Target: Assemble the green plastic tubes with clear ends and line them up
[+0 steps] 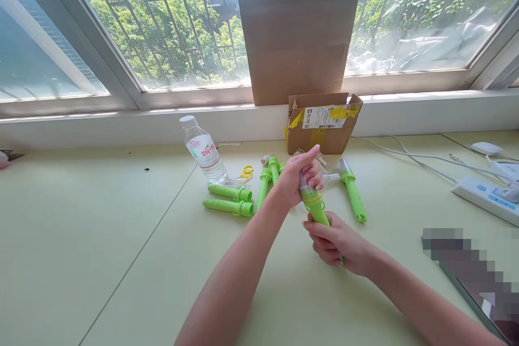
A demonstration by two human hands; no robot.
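My left hand point(299, 175) is wrapped around the clear plastic cap point(305, 188) at the upper end of a green plastic tube point(318, 213). Lower down, my right hand point(340, 242) grips that same tube, which is held tilted above the table. A yellow ring shows where the cap meets the green part. To the right lies another green tube with a clear cap point(354, 194). Two uncapped green tubes point(229, 207) with threaded ends rest on the left, and several more stand close together behind my left wrist, partly hidden.
A water bottle point(205, 151) stands behind the tubes, near yellow rings point(246, 173). An open cardboard box point(320, 138) sits against the window wall. On the right are a power strip point(486, 197) with white cables and a dark, partly pixelated device point(462, 281).
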